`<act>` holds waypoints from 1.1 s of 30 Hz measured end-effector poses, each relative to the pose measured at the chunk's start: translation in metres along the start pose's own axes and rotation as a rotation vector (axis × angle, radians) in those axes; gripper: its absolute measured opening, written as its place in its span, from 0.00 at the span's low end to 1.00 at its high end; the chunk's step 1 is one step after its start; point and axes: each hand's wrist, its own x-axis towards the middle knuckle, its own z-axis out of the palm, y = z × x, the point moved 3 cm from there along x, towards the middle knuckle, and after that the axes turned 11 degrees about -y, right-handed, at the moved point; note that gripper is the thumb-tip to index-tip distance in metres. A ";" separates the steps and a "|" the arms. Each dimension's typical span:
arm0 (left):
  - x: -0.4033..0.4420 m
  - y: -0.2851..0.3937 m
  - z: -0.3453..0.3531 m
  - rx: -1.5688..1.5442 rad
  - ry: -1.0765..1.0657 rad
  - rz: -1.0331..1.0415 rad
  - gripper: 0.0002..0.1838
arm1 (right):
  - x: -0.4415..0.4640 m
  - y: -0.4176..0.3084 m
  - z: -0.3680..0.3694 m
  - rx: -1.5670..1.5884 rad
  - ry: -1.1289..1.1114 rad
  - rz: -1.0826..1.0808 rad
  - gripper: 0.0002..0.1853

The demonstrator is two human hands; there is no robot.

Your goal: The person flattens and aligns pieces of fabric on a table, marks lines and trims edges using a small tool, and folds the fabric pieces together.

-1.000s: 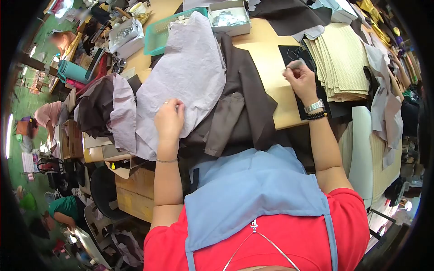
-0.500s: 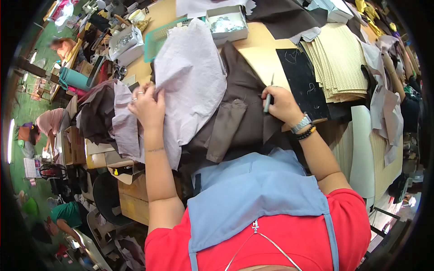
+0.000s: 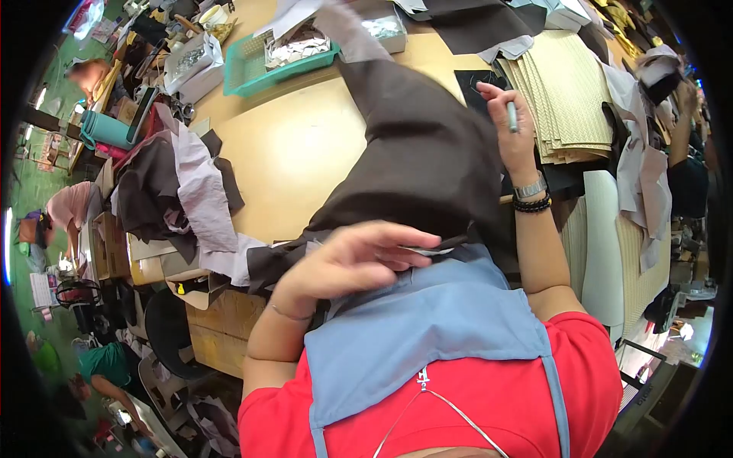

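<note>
A large dark brown fabric piece (image 3: 416, 153) sweeps from my waist over the table, its pale far end (image 3: 347, 30) blurred by motion. My left hand (image 3: 351, 263) is low in front of the apron, palm turned right. Its fingers appear to grip a fold of the fabric, though the contact is partly hidden. My right hand (image 3: 510, 133) is raised at the fabric's right side, some fingers extended. In its grip is a slim tool with a grey-green handle (image 3: 512, 117); its thin tip is not visible now.
A teal basket (image 3: 248, 72) holds a box of small pale pieces. Patterned cream sheets (image 3: 569, 99) are stacked at right, beside a black panel (image 3: 473, 82). Crumpled brown and lilac fabric (image 3: 156, 191) lies at left near a teal bottle (image 3: 114, 131). Other people work beyond.
The fabric has been flipped, bringing its brown side up and uncovering tabletop and basket. My left hand has come down and right towards my waist; my right hand has risen, still gripping the tool.
</note>
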 end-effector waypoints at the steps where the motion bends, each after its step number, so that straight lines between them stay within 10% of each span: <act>1: -0.006 0.006 -0.009 0.017 0.081 0.130 0.26 | 0.000 -0.002 0.007 -0.075 -0.041 -0.032 0.17; 7: 0.010 -0.013 -0.054 1.738 0.578 -0.119 0.31 | -0.004 -0.005 0.034 -0.833 -0.329 0.197 0.26; 10: 0.006 -0.035 -0.075 1.715 0.555 -0.024 0.20 | -0.016 0.016 0.028 -0.712 -0.294 0.311 0.26; 17: -0.054 0.006 -0.170 -0.360 1.018 0.482 0.21 | -0.018 0.024 -0.002 -0.319 -0.106 0.215 0.20; 20: -0.092 0.013 -0.188 -0.309 1.404 0.750 0.25 | -0.017 0.026 0.003 -0.321 -0.134 0.216 0.20; 24: -0.052 0.027 -0.093 1.134 1.213 0.795 0.22 | -0.019 0.029 0.022 -0.551 -0.209 0.091 0.20; 25: -0.036 0.031 -0.060 1.663 0.975 0.455 0.21 | -0.018 0.028 0.029 -0.556 -0.210 0.083 0.20; 28: 0.013 -0.007 -0.053 1.788 0.552 -0.046 0.28 | -0.013 0.031 0.041 -0.768 -0.262 -0.041 0.18; 33: 0.024 -0.019 -0.102 1.557 0.948 -0.166 0.33 | -0.038 0.002 0.051 -0.560 -0.415 0.151 0.06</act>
